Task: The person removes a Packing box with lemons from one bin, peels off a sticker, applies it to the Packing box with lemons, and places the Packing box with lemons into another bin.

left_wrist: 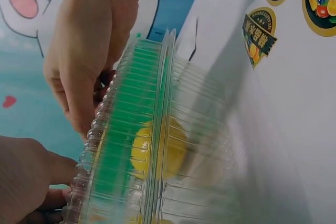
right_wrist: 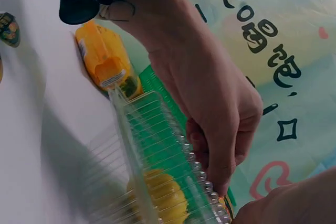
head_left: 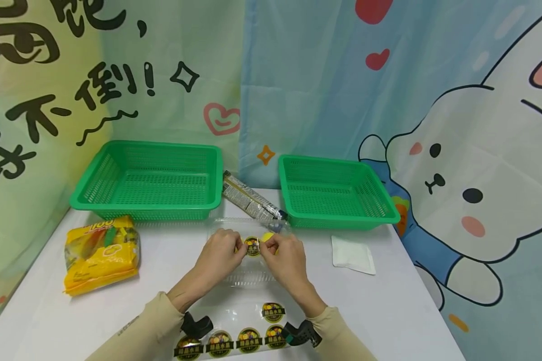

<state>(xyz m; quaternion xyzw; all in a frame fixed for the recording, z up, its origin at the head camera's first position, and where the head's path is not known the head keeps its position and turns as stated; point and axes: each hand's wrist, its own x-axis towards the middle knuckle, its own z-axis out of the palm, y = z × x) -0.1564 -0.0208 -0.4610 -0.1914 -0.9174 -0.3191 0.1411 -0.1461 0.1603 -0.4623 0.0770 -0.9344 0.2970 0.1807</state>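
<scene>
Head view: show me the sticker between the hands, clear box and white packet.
Sticker (head_left: 252,246): head view, its middle.
Clear box (head_left: 249,278): head view, ribbed near side.
White packet (head_left: 353,255): head view, its middle.

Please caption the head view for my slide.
Left hand and right hand pinch a round black-and-gold sticker at a clear plastic container.

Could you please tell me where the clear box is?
In the head view, the clear box sits near centre, between the yellow bag at left and white packet at right.

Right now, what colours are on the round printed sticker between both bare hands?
The sticker is mostly black and gold; the head view shows it best.
</scene>
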